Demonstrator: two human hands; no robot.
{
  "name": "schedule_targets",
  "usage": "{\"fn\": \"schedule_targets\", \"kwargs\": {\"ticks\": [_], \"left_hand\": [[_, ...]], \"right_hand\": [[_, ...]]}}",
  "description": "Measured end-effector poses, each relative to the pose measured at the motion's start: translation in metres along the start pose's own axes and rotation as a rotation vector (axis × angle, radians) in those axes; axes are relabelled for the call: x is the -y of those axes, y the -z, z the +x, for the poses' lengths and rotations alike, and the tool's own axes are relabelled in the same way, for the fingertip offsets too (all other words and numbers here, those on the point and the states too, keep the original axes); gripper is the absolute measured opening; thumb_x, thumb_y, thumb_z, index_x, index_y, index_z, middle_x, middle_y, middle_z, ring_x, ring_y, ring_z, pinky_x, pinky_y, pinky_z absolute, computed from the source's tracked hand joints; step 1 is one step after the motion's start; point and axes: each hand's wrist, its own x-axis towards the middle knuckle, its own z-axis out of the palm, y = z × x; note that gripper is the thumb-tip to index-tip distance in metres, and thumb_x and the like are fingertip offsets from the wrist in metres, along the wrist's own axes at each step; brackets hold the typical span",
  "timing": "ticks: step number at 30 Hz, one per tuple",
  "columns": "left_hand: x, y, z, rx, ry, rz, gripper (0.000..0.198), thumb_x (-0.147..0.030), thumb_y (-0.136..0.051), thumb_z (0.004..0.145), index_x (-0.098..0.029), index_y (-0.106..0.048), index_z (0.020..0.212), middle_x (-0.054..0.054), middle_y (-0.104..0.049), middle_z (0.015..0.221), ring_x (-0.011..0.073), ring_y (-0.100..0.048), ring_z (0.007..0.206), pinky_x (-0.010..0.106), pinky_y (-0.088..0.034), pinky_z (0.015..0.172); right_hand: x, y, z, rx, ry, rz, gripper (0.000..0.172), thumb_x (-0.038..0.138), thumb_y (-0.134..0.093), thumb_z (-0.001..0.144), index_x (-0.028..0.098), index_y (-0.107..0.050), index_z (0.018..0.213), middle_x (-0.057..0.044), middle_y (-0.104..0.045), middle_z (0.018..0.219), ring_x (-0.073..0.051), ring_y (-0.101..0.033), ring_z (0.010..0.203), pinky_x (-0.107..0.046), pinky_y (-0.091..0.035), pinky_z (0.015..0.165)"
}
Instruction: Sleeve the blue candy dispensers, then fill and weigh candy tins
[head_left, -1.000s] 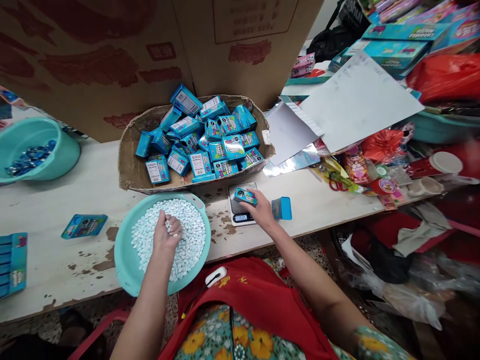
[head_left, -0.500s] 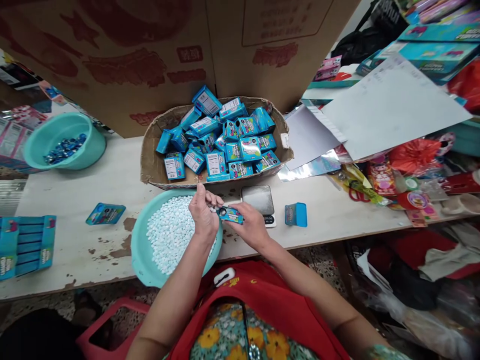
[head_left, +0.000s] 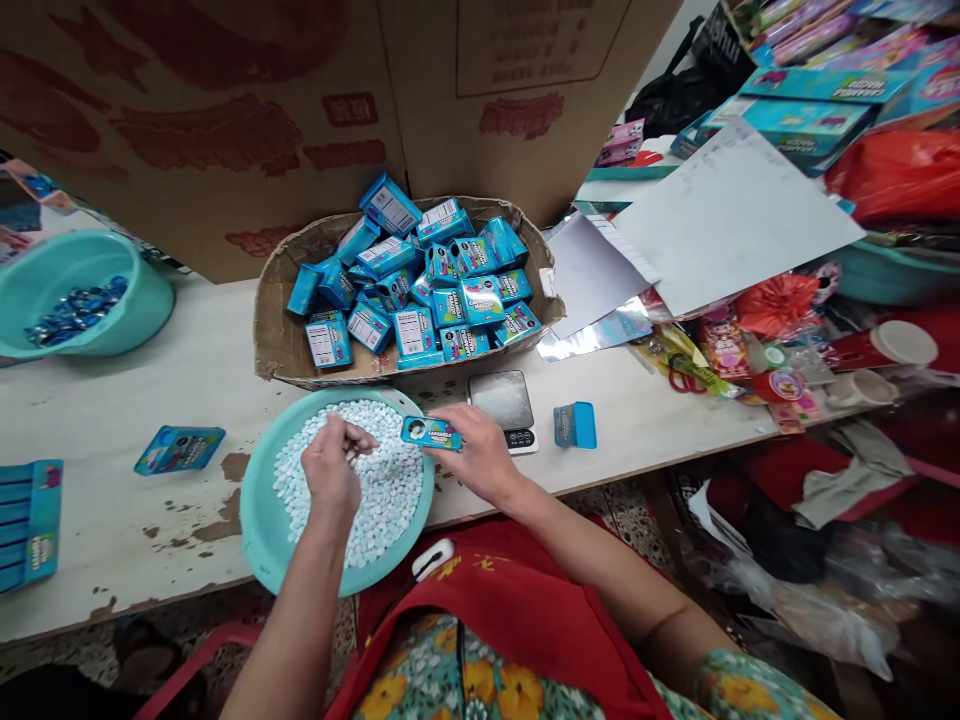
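My right hand grips a small blue candy box at its right end. A round opening shows near the left end of the box's upward face, with something white inside it. Over the bowl, my left hand is closed with its fingers curled, and a few pale pieces show between fingers and palm. Beneath it, many small white candies fill the turquoise bowl. The box is held above the bowl's right rim, a short gap from my left fingertips.
Behind the bowl, a cardboard tray holds many blue boxes. To the right are a small scale and a standing blue box. Leftward lie another blue box, a display carton and a basin of wrapped sweets.
My left hand has moved away from the box's opening, leftward and down over the candies. The box, still in my right hand, now lies more level. The view has shifted slightly right.
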Motion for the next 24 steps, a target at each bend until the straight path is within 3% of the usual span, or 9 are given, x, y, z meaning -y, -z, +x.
{"fn": "schedule_targets", "kwargs": {"ticks": [2,5,9,12,16,18,20,21,24], "left_hand": [[0.01,0.028,-0.001,0.115,-0.032,0.404,0.026,-0.042,-0.057,0.079,-0.019,-0.062,0.089,0.007,-0.065,0.097,0.0214,-0.059,0.098,0.032,-0.049,0.08],[0.011,0.051,-0.009,0.338,-0.188,0.738,0.055,-0.035,-0.059,0.078,-0.026,-0.044,0.13,0.007,-0.043,0.141,0.0264,-0.037,0.131,0.043,-0.037,0.102],[-0.005,0.052,-0.026,0.552,-0.405,0.835,0.044,-0.032,-0.059,0.08,-0.026,-0.049,0.122,0.006,-0.056,0.124,0.0225,-0.053,0.115,0.036,-0.043,0.095],[-0.018,0.064,-0.022,0.334,-0.394,0.907,0.035,-0.037,-0.063,0.076,-0.023,-0.055,0.108,0.004,-0.063,0.102,0.0196,-0.06,0.092,0.031,-0.048,0.08],[-0.034,0.125,0.025,-0.366,-0.362,0.963,0.048,-0.042,-0.069,0.068,-0.02,-0.052,0.107,0.003,-0.059,0.095,0.0189,-0.059,0.08,0.032,-0.048,0.073],[-0.034,0.164,0.062,-0.609,-0.31,1.016,0.054,-0.041,-0.071,0.065,-0.018,-0.05,0.109,0.004,-0.059,0.098,0.022,-0.059,0.085,0.04,-0.047,0.08],[-0.022,0.193,0.102,-0.675,-0.224,1.031,0.058,-0.038,-0.071,0.063,-0.016,-0.047,0.11,0.006,-0.058,0.104,0.0291,-0.058,0.097,0.05,-0.044,0.088],[-0.012,0.203,0.12,-0.61,-0.186,1.035,0.054,-0.037,-0.068,0.066,-0.016,-0.046,0.11,0.007,-0.057,0.109,0.0334,-0.054,0.106,0.055,-0.04,0.092],[0.022,0.212,0.152,-0.544,-0.044,1.022,0.042,-0.039,-0.066,0.062,-0.018,-0.046,0.093,0.008,-0.057,0.105,0.0445,-0.046,0.115,0.067,-0.032,0.093]], "right_hand": [[0.004,0.0,0.0,0.003,0.015,0.027,0.036,0.033,-0.072,0.074,0.022,-0.06,0.106,-0.005,-0.065,0.099,-0.022,-0.057,0.094,-0.034,-0.045,0.081],[0.011,-0.015,0.001,0.045,0.089,0.059,0.041,0.04,-0.073,0.073,0.021,-0.06,0.107,-0.006,-0.065,0.1,-0.022,-0.057,0.095,-0.035,-0.045,0.083],[0.022,-0.04,0.0,0.081,0.177,0.193,0.047,0.046,-0.067,0.076,0.022,-0.053,0.114,-0.006,-0.064,0.104,-0.02,-0.059,0.098,-0.033,-0.047,0.086],[0.012,-0.034,-0.007,-0.12,0.139,0.181,0.053,0.045,-0.064,0.08,0.022,-0.044,0.123,-0.01,-0.056,0.118,-0.022,-0.053,0.111,-0.038,-0.044,0.094],[-0.057,0.004,-0.024,-0.545,-0.06,-0.169,0.064,0.044,-0.065,0.077,0.017,-0.04,0.129,-0.016,-0.046,0.128,-0.03,-0.041,0.123,-0.052,-0.031,0.102],[-0.097,0.026,-0.04,-0.664,-0.228,-0.349,0.071,0.049,-0.063,0.076,0.013,-0.038,0.13,-0.02,-0.043,0.131,-0.033,-0.036,0.125,-0.056,-0.026,0.102],[-0.125,0.046,-0.059,-0.707,-0.389,-0.464,0.075,0.056,-0.06,0.075,0.01,-0.038,0.13,-0.022,-0.043,0.13,-0.035,-0.036,0.124,-0.058,-0.025,0.101],[-0.135,0.052,-0.068,-0.705,-0.462,-0.495,0.077,0.058,-0.058,0.074,0.009,-0.038,0.13,-0.023,-0.043,0.129,-0.036,-0.037,0.123,-0.057,-0.026,0.1],[-0.153,0.057,-0.082,-0.642,-0.64,-0.525,0.083,0.063,-0.059,0.069,0.01,-0.038,0.129,-0.023,-0.045,0.127,-0.037,-0.039,0.121,-0.055,-0.029,0.099]]}}
